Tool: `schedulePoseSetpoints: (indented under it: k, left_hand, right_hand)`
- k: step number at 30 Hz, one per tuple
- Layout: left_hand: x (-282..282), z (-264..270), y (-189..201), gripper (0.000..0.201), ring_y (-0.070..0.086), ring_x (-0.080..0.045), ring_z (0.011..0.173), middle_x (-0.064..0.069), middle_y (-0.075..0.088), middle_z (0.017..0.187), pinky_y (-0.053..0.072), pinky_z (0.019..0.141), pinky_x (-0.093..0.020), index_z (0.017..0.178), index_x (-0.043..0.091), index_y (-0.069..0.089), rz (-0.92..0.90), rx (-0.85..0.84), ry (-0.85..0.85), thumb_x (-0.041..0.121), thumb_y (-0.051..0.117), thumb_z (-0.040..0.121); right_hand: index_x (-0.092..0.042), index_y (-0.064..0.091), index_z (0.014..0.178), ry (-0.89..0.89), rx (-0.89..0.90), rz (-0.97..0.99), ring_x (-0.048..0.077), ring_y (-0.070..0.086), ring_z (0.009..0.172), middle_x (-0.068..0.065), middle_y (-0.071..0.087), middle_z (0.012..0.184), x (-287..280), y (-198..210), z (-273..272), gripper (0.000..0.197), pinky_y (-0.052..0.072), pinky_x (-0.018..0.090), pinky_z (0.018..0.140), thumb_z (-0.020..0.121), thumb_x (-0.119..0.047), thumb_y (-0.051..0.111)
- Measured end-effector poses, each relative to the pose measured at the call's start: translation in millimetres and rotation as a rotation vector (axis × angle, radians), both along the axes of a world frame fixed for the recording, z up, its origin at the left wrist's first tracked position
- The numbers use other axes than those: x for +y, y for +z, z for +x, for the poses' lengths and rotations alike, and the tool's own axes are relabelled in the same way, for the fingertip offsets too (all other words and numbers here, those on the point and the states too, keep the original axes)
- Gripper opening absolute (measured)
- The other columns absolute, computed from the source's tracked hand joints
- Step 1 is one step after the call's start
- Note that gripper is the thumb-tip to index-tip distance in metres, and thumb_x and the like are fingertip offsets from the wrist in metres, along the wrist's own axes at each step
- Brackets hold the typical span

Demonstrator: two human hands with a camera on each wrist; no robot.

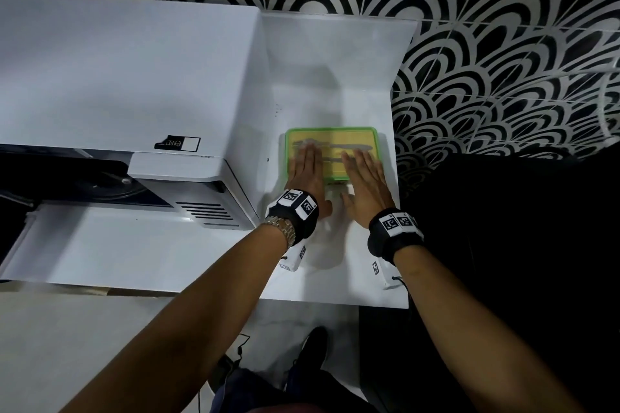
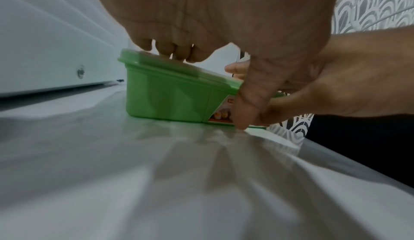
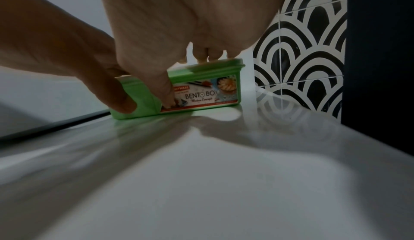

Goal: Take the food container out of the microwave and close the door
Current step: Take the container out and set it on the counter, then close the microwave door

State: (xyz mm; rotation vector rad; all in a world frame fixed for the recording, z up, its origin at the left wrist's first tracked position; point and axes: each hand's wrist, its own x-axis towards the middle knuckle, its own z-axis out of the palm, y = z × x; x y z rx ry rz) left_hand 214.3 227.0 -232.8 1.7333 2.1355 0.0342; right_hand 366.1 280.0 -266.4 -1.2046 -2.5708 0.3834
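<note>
Food container lid half covered; microwave cut off left edge.

left hand, right hand on food container; microwave door open
</note>
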Motion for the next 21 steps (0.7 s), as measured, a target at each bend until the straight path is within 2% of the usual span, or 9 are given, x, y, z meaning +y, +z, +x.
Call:
schedulePoseSetpoints:
  k: [5, 9, 12, 15, 18, 21]
  left_hand:
    - [-34, 1, 12, 0.117, -0.014, -0.03, 0.153, -0.016, -0.015, 0.165, -0.003, 0.126, -0.043, 0.154, 0.005, -0.014, 0.079, -0.061, -0.025, 0.039, 0.067, 0.077]
    - [-76, 5, 20, 0.113, -0.015, -0.028, 0.153, -0.013, -0.019, 0.165, -0.012, 0.12, -0.037, 0.154, 0.005, -0.017, 0.086, -0.041, -0.062, 0.043, 0.063, 0.083]
    - [-112, 1, 22, 0.109, -0.019, -0.027, 0.152, -0.011, -0.021, 0.164, -0.018, 0.116, -0.035, 0.154, 0.007, -0.018, 0.069, -0.046, -0.074, 0.044, 0.059, 0.086]
    - [-148, -13, 19, 0.108, -0.02, -0.027, 0.152, -0.011, -0.02, 0.164, -0.013, 0.123, -0.038, 0.154, 0.007, -0.018, 0.063, -0.053, -0.093, 0.043, 0.058, 0.086]
    - [-188, -32, 14, 0.107, -0.02, -0.022, 0.152, -0.009, -0.02, 0.165, -0.003, 0.126, -0.04, 0.154, 0.01, -0.017, 0.053, -0.066, -0.088, 0.04, 0.059, 0.085]
    - [-225, -52, 13, 0.1, -0.024, -0.018, 0.15, -0.007, -0.021, 0.164, -0.004, 0.126, -0.039, 0.155, 0.011, -0.015, 0.019, -0.072, -0.106, 0.038, 0.055, 0.089]
  right_hand:
    - [-0.008, 0.022, 0.154, 0.01, 0.046, 0.01, 0.031, 0.012, 0.152, 0.015, 0.02, 0.162, -30, 13, 3, 0.081, 0.012, 0.052, 0.123, 0.086, -0.021, 0.064]
    - [-0.005, 0.025, 0.153, 0.047, 0.102, 0.02, 0.028, 0.015, 0.151, 0.014, 0.023, 0.161, -70, 18, 4, 0.074, 0.009, 0.047, 0.124, 0.089, -0.021, 0.06]
    - [-0.004, 0.033, 0.15, 0.101, 0.112, 0.064, 0.027, 0.025, 0.149, 0.014, 0.032, 0.158, -100, 12, 2, 0.07, 0.015, 0.047, 0.122, 0.088, -0.021, 0.061]
    - [-0.002, 0.041, 0.144, 0.197, 0.078, 0.14, 0.028, 0.035, 0.144, 0.016, 0.042, 0.152, -127, 5, -9, 0.068, 0.019, 0.046, 0.118, 0.083, -0.018, 0.066]
    - [0.0, 0.042, 0.143, 0.299, 0.069, 0.138, 0.029, 0.037, 0.143, 0.016, 0.043, 0.151, -156, 3, -24, 0.065, 0.019, 0.045, 0.118, 0.083, -0.02, 0.058]
    - [0.001, 0.045, 0.141, 0.402, 0.081, 0.118, 0.031, 0.039, 0.141, 0.017, 0.046, 0.149, -184, 4, -43, 0.06, 0.022, 0.045, 0.117, 0.086, -0.021, 0.05]
